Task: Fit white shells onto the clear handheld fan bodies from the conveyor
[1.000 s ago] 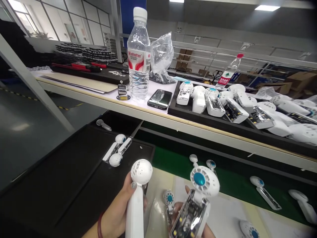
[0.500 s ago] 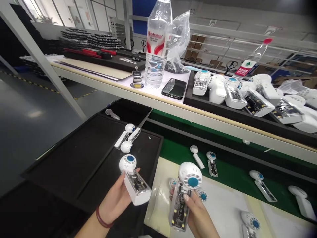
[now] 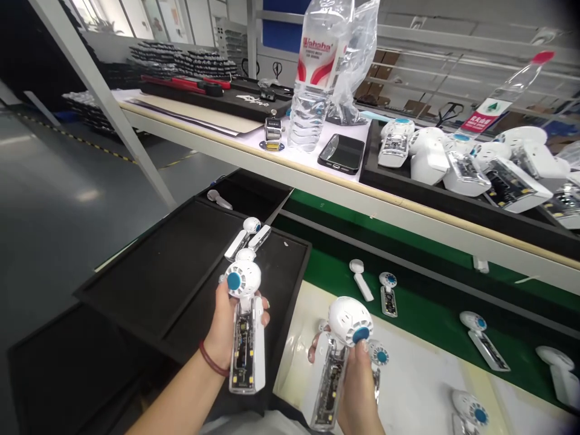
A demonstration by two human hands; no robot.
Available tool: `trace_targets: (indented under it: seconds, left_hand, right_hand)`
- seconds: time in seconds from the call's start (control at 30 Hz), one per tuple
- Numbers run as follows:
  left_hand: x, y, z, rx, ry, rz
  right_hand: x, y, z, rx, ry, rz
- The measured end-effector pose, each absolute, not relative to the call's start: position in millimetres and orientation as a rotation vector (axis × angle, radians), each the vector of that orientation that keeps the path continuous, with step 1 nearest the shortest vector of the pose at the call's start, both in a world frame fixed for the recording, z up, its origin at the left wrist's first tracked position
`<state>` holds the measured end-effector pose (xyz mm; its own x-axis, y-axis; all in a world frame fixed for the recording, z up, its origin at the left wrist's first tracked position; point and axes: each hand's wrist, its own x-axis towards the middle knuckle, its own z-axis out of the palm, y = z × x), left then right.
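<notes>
Big bottle: a clear bottle (image 3: 315, 78) stands on the shelf (image 3: 254, 156); its white label reads "Wahaha" in red above red swooshes, with smaller lines too fine to read.
Second bottle: a red-capped bottle (image 3: 492, 103) leans in view behind the shelf tray; its label carries a green tree-like mark and white Chinese characters on red, too small to read surely.
Black case: white lettering on the case (image 3: 254, 106) is stylised and illegible here; red-handled tools (image 3: 181, 86) lie on it.
Counter and phone: a metal tally counter (image 3: 273, 133) and a dark-screened phone (image 3: 342, 153) sit near the big bottle; no writing is readable on either.
Left hand: the left hand (image 3: 223, 326) grips a white device (image 3: 247, 335) by its handle, blue disc up and clear panel baring a circuit board.
Right hand: the right hand (image 3: 360, 380) grasps a second white device (image 3: 333, 365), thumb at its blue disc.
Device positions: both are held up, the left one over the black floor tray (image 3: 181, 241), the right one over the worktop (image 3: 408, 356).
Around them: two devices (image 3: 236, 244) lie on the black floor tray, several more (image 3: 487, 347) on the worktop, and a cluster (image 3: 428, 160) fills the shelf tray (image 3: 408, 186).
</notes>
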<state>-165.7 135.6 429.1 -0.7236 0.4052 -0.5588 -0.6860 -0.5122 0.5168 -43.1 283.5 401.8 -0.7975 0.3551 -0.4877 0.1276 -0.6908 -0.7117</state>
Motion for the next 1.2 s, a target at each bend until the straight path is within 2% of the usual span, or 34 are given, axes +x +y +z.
trace_targets:
  seconds: [0.23,0.47,0.7,0.93,1.03,1.2]
  left_hand:
    - [-164,133,428,-0.426,1.07,2.071]
    - [-162,110,427,-0.379,0.981,1.996]
    - [-162,87,433,-0.3,1.22,1.887]
    - [-170,64,433,-0.219,1.182,1.885]
    - [-184,48,415,-0.147,1.26,1.904]
    - [-214,19,360,-0.288,1.524,1.868]
  right_hand:
    - [-48,267,408,-1.188,-1.462,2.548]
    - [-56,250,417,-1.09,-1.302,2.802]
    - [-65,231,425,-1.073,-1.364,2.874]
    - [-82,212,417,-0.872,-1.255,2.96]
    - [-92,210,411,-0.827,-1.344,2.971]
    - [-111,203,402,-0.677,-1.31,3.044]
